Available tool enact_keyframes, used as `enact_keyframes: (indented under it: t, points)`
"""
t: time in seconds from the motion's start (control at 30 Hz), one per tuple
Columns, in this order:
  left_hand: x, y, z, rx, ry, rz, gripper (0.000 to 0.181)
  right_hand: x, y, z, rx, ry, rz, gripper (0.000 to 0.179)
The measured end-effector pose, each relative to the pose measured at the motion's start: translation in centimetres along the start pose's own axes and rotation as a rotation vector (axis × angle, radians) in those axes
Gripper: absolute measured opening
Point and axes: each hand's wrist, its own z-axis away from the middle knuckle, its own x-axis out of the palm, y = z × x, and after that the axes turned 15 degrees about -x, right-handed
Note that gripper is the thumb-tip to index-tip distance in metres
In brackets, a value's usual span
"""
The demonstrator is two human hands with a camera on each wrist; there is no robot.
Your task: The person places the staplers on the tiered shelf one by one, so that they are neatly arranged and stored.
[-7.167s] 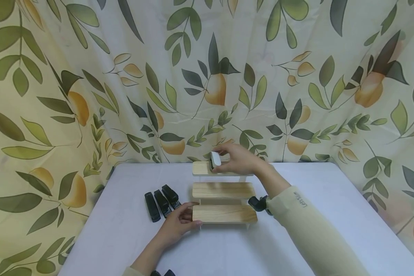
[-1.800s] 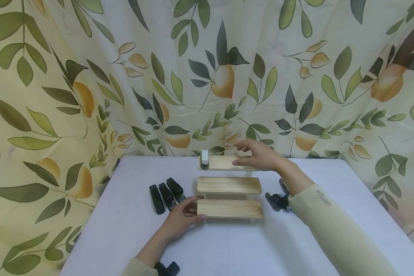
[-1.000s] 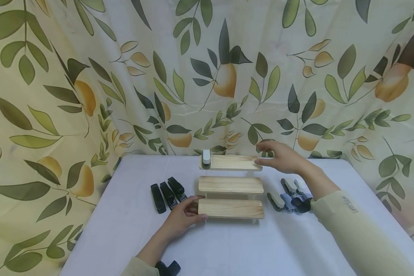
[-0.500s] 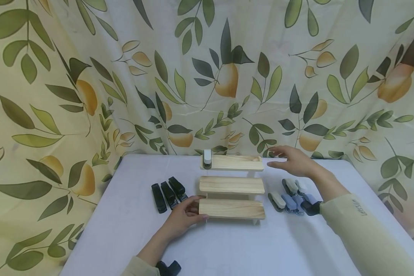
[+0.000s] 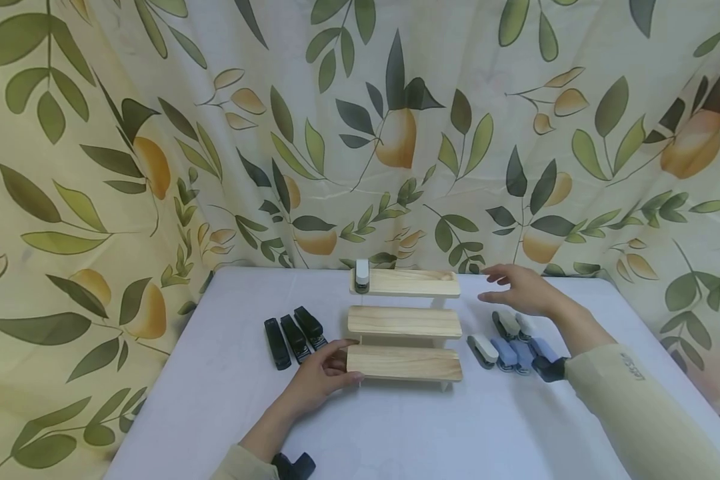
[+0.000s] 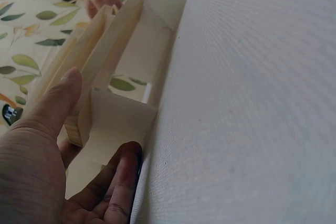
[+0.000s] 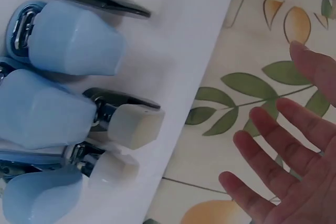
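Observation:
My left hand (image 5: 317, 381) grips the left end of a three-step wooden display stand (image 5: 404, 362). In the left wrist view its thumb (image 6: 68, 90) lies against the edge of the lowest board, and the other fingers reach under by the side panel. A stapler with a white top (image 5: 362, 275) stands at the left end of the highest step. My right hand (image 5: 525, 291) holds nothing; its fingers are spread in the air right of the stand. Nearest to it is a group of staplers, with several blue ones (image 5: 504, 353) and white-topped ones (image 5: 483, 349).
Left of the stand, black staplers (image 5: 277, 343) lie side by side near my left hand. A white cloth (image 5: 396, 433) covers the table, and a leaf-and-fruit patterned curtain (image 5: 336, 133) hangs close behind the back edge.
Earlier, my right hand placed the white-topped stapler on the top step and let go. Since then it has drawn away to the right, uncovering the staplers there. My left hand keeps its hold.

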Motion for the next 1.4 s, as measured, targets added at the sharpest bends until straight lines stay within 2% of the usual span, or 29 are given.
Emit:
enact_keyframes:
  t: [0.23,0.47,0.87,1.4]
  points:
    - [0.0,0.1,0.1,0.000,-0.002,-0.003,0.063,0.8,1.7,0.4,0.015,-0.026,0.016,0.068]
    - [0.0,0.0,-0.1,0.000,0.001,-0.002,0.063,1.6,3.1,1.1,0.053,-0.099,0.012,0.062]
    - [-0.1,0.1,-0.1,-0.003,-0.003,0.004,0.063,2.3,4.7,2.2,0.121,-0.172,-0.019,0.062]
    - [-0.1,0.0,-0.1,-0.002,-0.004,-0.004,0.065,2.6,5.0,2.8,0.177,-0.215,-0.048,0.065]
